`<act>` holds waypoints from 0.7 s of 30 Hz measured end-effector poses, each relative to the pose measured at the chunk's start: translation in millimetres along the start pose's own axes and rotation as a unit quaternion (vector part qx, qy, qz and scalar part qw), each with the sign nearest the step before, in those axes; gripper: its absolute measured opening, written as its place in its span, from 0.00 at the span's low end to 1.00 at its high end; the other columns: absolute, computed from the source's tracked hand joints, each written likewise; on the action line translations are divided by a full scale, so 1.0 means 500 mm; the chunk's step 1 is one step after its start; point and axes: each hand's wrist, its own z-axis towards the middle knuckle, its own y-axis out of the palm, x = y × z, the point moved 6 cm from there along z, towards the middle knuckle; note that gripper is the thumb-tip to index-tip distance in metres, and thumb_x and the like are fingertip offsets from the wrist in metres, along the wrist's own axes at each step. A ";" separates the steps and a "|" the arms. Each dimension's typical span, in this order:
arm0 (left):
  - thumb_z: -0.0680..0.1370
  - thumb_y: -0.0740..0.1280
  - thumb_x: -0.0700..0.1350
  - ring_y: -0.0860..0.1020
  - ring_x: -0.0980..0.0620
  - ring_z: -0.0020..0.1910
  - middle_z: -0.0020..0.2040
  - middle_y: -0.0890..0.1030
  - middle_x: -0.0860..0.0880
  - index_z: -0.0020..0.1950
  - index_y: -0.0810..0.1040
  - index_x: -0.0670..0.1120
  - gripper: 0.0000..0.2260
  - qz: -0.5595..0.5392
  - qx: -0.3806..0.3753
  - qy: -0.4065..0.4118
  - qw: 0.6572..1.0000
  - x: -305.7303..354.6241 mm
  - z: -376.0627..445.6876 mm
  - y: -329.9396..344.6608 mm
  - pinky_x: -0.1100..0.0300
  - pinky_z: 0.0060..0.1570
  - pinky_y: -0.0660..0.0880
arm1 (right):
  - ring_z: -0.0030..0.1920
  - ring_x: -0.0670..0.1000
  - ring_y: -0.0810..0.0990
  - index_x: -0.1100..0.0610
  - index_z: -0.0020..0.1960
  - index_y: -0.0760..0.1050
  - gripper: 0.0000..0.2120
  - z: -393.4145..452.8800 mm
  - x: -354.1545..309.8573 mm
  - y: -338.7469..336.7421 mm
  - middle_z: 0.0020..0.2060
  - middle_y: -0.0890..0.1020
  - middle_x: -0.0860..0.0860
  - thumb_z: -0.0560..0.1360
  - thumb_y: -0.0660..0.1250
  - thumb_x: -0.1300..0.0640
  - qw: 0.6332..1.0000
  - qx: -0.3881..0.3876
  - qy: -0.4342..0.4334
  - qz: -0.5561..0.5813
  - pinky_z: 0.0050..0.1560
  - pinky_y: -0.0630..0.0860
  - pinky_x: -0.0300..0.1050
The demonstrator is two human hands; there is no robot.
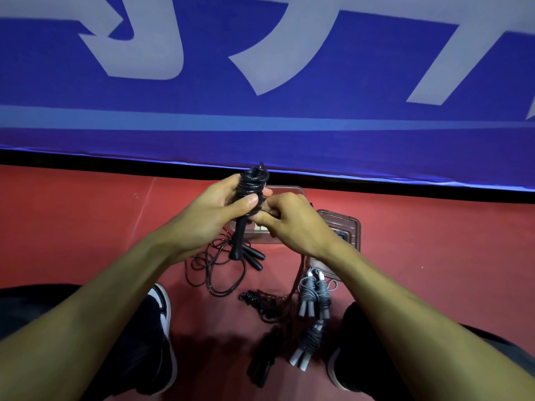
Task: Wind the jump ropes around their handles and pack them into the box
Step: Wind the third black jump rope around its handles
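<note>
My left hand grips a black jump rope held upright, its cord coiled round the upper part of the handles. My right hand pinches the cord's loose end right beside the coil. Behind my hands sits a brownish clear plastic box, mostly hidden. On the red floor lie a loose black rope with its handles, a wound black rope, another black bundle, and two wound grey ropes.
A box lid lies to the right of the box. A blue banner with white lettering stands just behind. My knees and shoes flank the ropes on the red floor.
</note>
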 end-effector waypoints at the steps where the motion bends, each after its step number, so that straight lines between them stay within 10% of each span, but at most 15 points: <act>1: 0.78 0.67 0.46 0.81 0.51 0.62 0.60 0.83 0.48 0.66 0.76 0.46 0.17 -0.004 0.016 0.009 1.000 0.004 0.001 -0.006 0.57 0.61 0.77 | 0.27 0.44 0.69 0.52 0.29 0.69 0.23 0.002 0.000 0.000 0.24 0.74 0.49 0.79 0.69 0.47 1.000 0.001 0.005 0.007 0.32 0.67 0.41; 4: 0.73 0.74 0.50 0.82 0.50 0.54 0.52 0.84 0.45 0.63 0.76 0.43 0.22 -0.010 0.061 0.023 0.998 0.003 0.004 -0.020 0.57 0.56 0.79 | 0.27 0.42 0.69 0.53 0.33 0.73 0.16 0.012 0.001 0.008 0.24 0.73 0.43 0.78 0.70 0.53 0.998 -0.037 0.025 0.038 0.33 0.67 0.37; 8: 0.71 0.79 0.50 0.81 0.57 0.44 0.42 0.81 0.54 0.57 0.74 0.41 0.22 0.006 0.090 0.028 0.996 0.004 0.003 -0.022 0.64 0.47 0.77 | 0.39 0.53 0.81 0.58 0.48 0.80 0.04 0.016 -0.017 0.037 0.38 0.82 0.56 0.78 0.69 0.57 0.988 -0.112 0.015 0.109 0.49 0.82 0.60; 13: 0.72 0.78 0.54 0.80 0.57 0.42 0.38 0.78 0.58 0.55 0.73 0.43 0.22 0.007 0.107 0.016 0.994 -0.002 0.004 -0.029 0.62 0.47 0.78 | 0.38 0.54 0.71 0.67 0.48 0.76 0.13 0.002 -0.032 0.031 0.35 0.78 0.52 0.77 0.63 0.56 0.970 -0.150 0.040 0.188 0.41 0.68 0.52; 21: 0.72 0.70 0.64 0.77 0.57 0.44 0.46 0.76 0.52 0.58 0.74 0.49 0.23 -0.030 0.114 -0.012 0.993 -0.007 0.003 -0.026 0.59 0.50 0.77 | 0.33 0.46 0.71 0.53 0.40 0.77 0.19 -0.005 -0.026 0.036 0.35 0.80 0.52 0.85 0.56 0.49 0.967 -0.156 0.050 0.195 0.40 0.66 0.44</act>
